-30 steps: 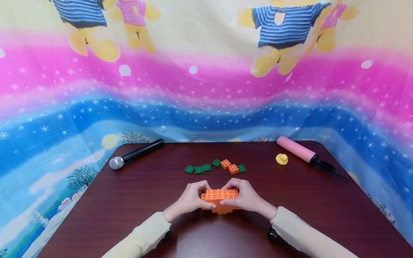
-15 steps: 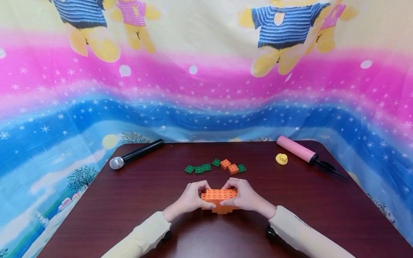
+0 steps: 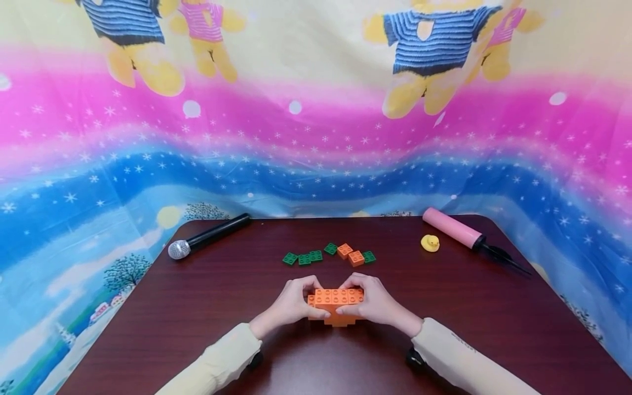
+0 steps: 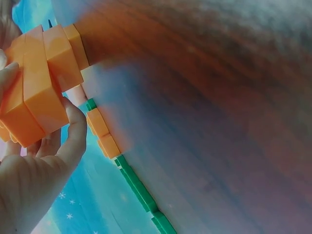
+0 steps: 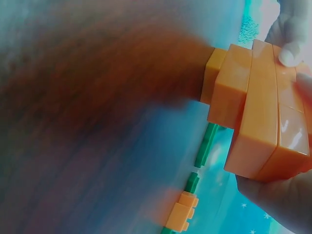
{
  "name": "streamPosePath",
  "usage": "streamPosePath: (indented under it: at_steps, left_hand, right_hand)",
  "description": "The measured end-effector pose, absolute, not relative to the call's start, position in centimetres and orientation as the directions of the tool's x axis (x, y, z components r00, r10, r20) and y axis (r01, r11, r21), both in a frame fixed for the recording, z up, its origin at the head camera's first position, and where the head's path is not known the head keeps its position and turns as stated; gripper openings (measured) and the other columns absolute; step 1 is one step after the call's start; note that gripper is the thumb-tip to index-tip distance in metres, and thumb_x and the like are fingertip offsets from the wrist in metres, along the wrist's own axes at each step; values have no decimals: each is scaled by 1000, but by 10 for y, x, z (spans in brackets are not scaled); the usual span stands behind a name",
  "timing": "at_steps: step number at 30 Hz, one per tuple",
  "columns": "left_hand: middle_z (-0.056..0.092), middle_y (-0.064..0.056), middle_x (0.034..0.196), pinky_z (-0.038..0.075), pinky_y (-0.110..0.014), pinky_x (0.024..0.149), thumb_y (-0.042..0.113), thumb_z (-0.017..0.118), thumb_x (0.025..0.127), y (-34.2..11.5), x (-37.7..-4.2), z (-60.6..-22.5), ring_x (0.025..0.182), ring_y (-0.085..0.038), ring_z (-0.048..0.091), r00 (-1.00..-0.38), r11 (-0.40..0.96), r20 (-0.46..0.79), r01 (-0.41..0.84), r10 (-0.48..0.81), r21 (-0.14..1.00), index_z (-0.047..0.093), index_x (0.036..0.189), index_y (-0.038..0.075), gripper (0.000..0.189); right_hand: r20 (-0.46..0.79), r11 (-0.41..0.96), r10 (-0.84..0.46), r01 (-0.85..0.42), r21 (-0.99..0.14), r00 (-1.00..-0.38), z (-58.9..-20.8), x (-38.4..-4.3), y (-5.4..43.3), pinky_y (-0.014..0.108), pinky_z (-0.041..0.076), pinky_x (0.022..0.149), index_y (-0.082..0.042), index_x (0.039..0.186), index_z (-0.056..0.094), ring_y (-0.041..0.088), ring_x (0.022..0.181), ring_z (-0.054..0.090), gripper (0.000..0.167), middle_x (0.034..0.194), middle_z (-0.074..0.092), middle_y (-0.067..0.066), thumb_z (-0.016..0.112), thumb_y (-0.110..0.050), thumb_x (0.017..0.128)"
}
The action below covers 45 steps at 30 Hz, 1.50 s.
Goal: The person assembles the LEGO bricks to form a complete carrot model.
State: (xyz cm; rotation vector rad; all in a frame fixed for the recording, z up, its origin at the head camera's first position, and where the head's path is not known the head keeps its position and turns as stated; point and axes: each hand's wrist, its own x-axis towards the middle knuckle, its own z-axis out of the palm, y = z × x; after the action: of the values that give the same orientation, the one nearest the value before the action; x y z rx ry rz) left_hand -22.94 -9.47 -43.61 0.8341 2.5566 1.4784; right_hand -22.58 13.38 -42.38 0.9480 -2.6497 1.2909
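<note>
An assembly of orange toy building bricks [image 3: 339,317] is between both hands, near the middle of the table. Stepped layers narrow towards its bottom, and studs line its top. From the left side, my left hand [image 3: 290,302] grips it with the thumb on the near face and fingers at the back. My right hand [image 3: 379,302] grips its right end the same way, hiding part of that end. The left wrist view shows the bricks [image 4: 41,80] with a left finger [image 4: 77,126] curled at their edge. Seen from the right wrist, the layered bricks [image 5: 256,114] cover much of the right hand [image 5: 273,197].
Beyond the hands lie loose green bricks [image 3: 316,256] and two orange bricks [image 3: 356,258]. A microphone [image 3: 207,237] lies at the back left. A yellow rubber duck [image 3: 430,243] and a pink hand pump [image 3: 453,228] are at the back right. A patterned curtain [image 3: 316,137] surrounds the table [image 3: 197,307].
</note>
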Motion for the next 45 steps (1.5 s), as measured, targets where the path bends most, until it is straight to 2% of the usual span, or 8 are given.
streamPosePath:
  at_steps: [11,19,27,35,45]
  left_hand:
    - [68,-2,92,51,-24,66,14,83,72,-96,-229,-442,71,-6,58,-856,366,203,402,475,839,60,93,10,31]
    - [68,-2,90,50,-22,66,13,83,73,-96,-226,-439,70,-3,56,-861,403,205,412,465,817,60,91,9,30]
    - [68,-7,89,51,-24,65,8,82,73,-95,-212,-418,70,-8,57,-851,374,219,423,478,825,60,90,5,28]
    - [68,-2,90,51,-21,65,22,83,74,-99,-227,-439,72,-7,59,-850,387,220,430,479,816,60,93,10,32]
    - [70,-1,90,50,-21,65,23,84,73,-96,-227,-439,71,-6,59,-844,389,238,449,482,804,59,89,12,32]
  right_hand:
    - [303,431,-473,-517,-739,-827,-435,-226,132,23,51,72,-16,98,68,8,81,58,32,94,64,-4,83,-30,74]
    - [302,433,-466,-512,-742,-832,-437,-226,131,23,50,72,-15,98,68,8,80,57,32,94,64,-4,83,-30,73]
    - [285,442,-451,-489,-752,-846,-437,-223,130,23,50,72,-15,100,68,9,81,56,34,94,63,-4,83,-31,74]
    - [254,454,-440,-457,-765,-862,-436,-224,130,23,49,72,-16,104,67,10,81,56,37,96,65,-3,82,-33,75]
    - [135,533,-546,-468,-705,-827,-420,-230,146,26,49,77,-19,109,65,11,90,55,46,105,65,-4,83,-40,72]
